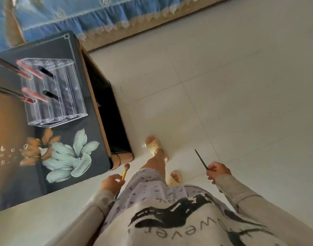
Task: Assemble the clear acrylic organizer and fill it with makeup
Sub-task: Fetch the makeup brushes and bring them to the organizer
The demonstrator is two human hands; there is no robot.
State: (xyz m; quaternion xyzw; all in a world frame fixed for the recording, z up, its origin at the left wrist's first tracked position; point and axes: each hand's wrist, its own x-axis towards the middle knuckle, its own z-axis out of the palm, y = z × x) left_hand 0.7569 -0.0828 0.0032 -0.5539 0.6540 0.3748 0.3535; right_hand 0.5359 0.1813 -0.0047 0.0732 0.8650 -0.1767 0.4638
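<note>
Standing beside the low table (pixel 67 174), the person is seen from above with both hands occupied, off the table's near corner. The clear acrylic organizer (pixel 60 96) is already assembled and stands on the dark table top, well away from both hands, up and to the left in the head view. Several items are already slotted in its left rows: pink tubes (pixel 30 69) and black-capped sticks (pixel 46 71), all leaning up and to the left. The right-hand rows appear unfilled, though glare through the acrylic makes this uncertain.

Left hand (pixel 112 183): fingers closed around a gold-handled makeup brush (pixel 124 172), bristles pointing up and away from the body. Right hand (pixel 217 172): fingers pinched on the lower end of a thin dark pencil (pixel 201 159), its long axis slanted up and to the left, roughly toward the table.

Key relation noted: the organizer lies to the left and forward of both hands, and the left hand is clearly the nearer one; the right hand is held out over the tiled floor (pixel 223 86), on the far side of the body. It is judged that the brush would be placed first, handle down, which would call for the brush to be reversed or lowered bristles-up into an open row. Risk noted: the light acrylic could be nudged by a slanted insertion.
</note>
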